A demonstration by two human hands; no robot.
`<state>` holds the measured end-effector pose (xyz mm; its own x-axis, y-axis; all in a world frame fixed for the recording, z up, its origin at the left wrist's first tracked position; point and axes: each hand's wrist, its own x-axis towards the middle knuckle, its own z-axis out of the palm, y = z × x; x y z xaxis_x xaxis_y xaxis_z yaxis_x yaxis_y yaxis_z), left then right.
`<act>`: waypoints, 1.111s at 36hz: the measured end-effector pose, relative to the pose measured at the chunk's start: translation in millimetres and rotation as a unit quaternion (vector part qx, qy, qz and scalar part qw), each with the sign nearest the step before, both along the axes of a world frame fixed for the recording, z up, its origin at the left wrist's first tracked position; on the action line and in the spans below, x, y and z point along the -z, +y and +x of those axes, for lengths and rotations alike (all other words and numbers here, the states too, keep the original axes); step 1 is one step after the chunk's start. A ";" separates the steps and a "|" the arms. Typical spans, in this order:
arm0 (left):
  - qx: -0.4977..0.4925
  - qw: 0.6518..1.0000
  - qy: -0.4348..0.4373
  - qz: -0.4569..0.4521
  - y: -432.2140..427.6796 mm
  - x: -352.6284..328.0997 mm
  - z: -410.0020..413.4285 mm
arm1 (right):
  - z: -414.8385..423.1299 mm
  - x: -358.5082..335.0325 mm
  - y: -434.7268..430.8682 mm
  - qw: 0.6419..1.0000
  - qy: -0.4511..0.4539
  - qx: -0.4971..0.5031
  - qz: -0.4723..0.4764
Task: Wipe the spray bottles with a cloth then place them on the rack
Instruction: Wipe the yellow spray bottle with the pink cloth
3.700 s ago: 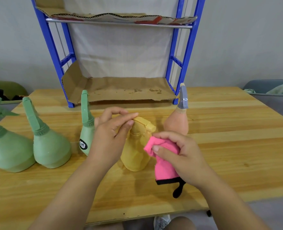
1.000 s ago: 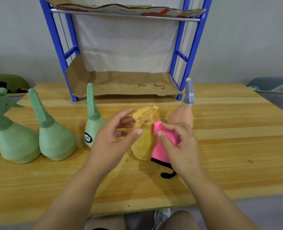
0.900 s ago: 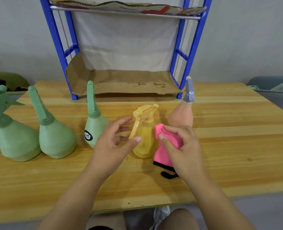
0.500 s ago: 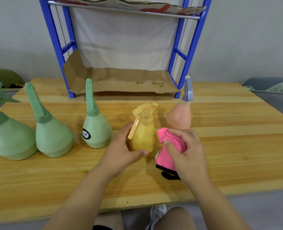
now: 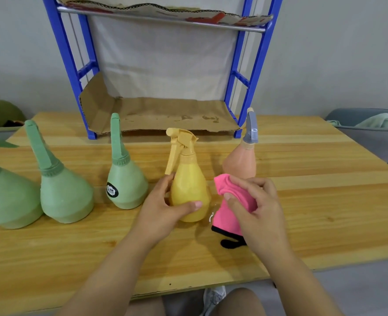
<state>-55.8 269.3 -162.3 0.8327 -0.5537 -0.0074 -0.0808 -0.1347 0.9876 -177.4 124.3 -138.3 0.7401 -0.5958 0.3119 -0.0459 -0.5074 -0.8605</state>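
Plain grey wall (image 5: 336, 53) at the back, a wooden desk (image 5: 325, 201) in front. The blue rack (image 5: 66, 65) stands at the desk's far edge, its lowest shelf lined with cardboard (image 5: 165, 112) and carrying no bottles. Sweeping from the left edge, three green bottles (image 5: 63, 195) stand in a row, unheld. Mid-desk, the left hand (image 5: 161, 213) has its grip wrapped round the belly of the yellow bottle (image 5: 188, 179), thumb across the front, fingers behind. The bottle is upright with its trigger toward the left. Whether its base sits on the desk or hangs just above, I cannot tell. Just beside it on the right, the pink cloth (image 5: 227, 215) is bunched in the right hand (image 5: 261, 208), grip pinched on the fold, seemingly a sliver apart from the bottle. Behind that hand, the peach bottle (image 5: 239, 160) waits.

Wiping the yellow one looks like the step in hand. To do it well, I'd say hold low and firm and press the cloth flat on the belly. Turn the bottle so every side is covered, then run up the neck and round the trigger. Mind the peach bottle close behind; narrow tops tip easily.
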 end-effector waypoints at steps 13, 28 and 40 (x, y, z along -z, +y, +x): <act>-0.020 0.996 -0.008 -0.083 2.2 -45.7 -19.5 | 24.5 -42.9 13.9 0.984 -0.172 -0.038 -0.012; 0.022 0.989 -0.067 -0.133 8.2 -73.7 -26.8 | 24.6 -50.7 13.1 0.979 -0.155 -0.101 0.084; 0.023 0.978 -0.012 -0.205 0.0 -78.5 -27.1 | 25.6 -55.0 15.6 0.983 -0.159 -0.063 0.060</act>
<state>-82.9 269.3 -83.8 0.8039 -0.5430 0.2426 -0.1011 0.2772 0.9555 -151.8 139.8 -83.3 0.6866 -0.5519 0.4732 0.2929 -0.3857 -0.8749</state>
